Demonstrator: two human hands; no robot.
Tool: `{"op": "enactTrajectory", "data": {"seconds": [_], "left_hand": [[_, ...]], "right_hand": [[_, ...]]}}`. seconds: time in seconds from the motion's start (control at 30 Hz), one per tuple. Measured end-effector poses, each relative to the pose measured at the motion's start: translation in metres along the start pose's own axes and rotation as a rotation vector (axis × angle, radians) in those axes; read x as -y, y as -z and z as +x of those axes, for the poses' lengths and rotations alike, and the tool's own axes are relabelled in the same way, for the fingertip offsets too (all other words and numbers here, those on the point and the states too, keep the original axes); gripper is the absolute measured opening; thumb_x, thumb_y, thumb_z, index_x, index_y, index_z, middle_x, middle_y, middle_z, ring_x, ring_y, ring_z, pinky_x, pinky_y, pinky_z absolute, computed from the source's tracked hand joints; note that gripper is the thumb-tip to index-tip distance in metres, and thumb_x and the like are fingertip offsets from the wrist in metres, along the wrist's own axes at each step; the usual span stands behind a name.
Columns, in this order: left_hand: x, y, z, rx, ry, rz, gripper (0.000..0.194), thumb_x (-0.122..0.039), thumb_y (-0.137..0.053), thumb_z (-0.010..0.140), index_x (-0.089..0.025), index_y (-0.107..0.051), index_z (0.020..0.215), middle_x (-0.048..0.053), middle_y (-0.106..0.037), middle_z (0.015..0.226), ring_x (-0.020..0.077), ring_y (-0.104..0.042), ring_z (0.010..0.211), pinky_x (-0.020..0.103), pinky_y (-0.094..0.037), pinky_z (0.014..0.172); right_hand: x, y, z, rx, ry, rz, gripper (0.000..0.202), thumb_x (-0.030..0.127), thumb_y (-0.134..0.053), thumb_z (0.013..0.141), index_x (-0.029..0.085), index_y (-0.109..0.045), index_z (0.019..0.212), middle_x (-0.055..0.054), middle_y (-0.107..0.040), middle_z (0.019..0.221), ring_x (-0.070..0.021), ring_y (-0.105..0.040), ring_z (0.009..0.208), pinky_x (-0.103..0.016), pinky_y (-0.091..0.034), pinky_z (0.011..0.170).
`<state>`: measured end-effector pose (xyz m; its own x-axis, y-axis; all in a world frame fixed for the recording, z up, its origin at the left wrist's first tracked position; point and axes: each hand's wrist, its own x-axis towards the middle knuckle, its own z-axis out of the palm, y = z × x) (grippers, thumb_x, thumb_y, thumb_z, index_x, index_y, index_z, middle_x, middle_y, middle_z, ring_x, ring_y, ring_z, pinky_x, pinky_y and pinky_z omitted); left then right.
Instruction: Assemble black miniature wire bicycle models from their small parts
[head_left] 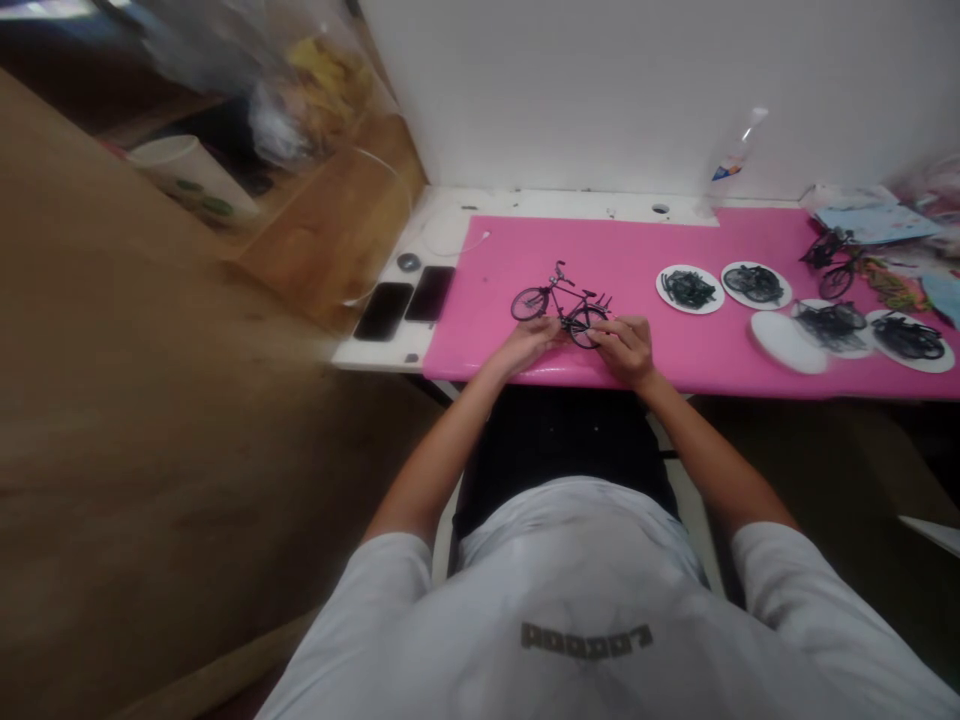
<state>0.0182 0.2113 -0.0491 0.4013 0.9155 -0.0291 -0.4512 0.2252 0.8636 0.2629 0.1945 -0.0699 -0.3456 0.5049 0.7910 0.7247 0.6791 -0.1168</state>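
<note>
A small black model bicycle [564, 300] is held upright over the pink mat [510, 250], near its front edge. Its handlebar and front wheel point to the left. My left hand [531, 340] has its fingers closed at the lower middle of the frame. On the other side, my right hand [627, 346] pinches at the rear wheel with thumb and fingertips. Parts of the bicycle's underside are hidden behind the fingers.
To the right, white plates [665, 300] hold dark small parts, with another model bicycle [834, 262] behind them. A clear plastic bottle [739, 155] stands at the wall. Two phones [382, 311] lie on the left, near a white cable [390, 160].
</note>
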Motion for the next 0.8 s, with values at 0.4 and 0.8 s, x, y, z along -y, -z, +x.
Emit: {"op": "enactTrajectory", "data": {"seconds": [0.4,0.8], "left_hand": [[0.004,0.007,0.003,0.067,-0.004,0.068,0.038,-0.050,-0.101,0.075,-0.019,-0.083,0.085,0.007,-0.083,0.089,0.0230,-0.081,0.094,0.044,-0.062,0.104],[0.009,0.014,0.007,0.057,-0.002,0.107,0.034,-0.046,-0.098,0.080,-0.017,-0.080,0.085,0.007,-0.079,0.089,0.0223,-0.078,0.095,0.044,-0.059,0.104]], "right_hand": [[0.000,0.000,0.001,-0.030,0.027,-0.018,0.021,0.036,-0.064,0.109,0.031,-0.082,0.100,-0.006,-0.085,0.104,-0.0250,-0.067,0.093,-0.046,-0.053,0.090],[-0.001,0.000,0.002,0.009,0.001,0.006,0.019,0.036,-0.066,0.109,0.029,-0.082,0.101,-0.007,-0.085,0.105,-0.0253,-0.067,0.095,-0.047,-0.052,0.091]]}}
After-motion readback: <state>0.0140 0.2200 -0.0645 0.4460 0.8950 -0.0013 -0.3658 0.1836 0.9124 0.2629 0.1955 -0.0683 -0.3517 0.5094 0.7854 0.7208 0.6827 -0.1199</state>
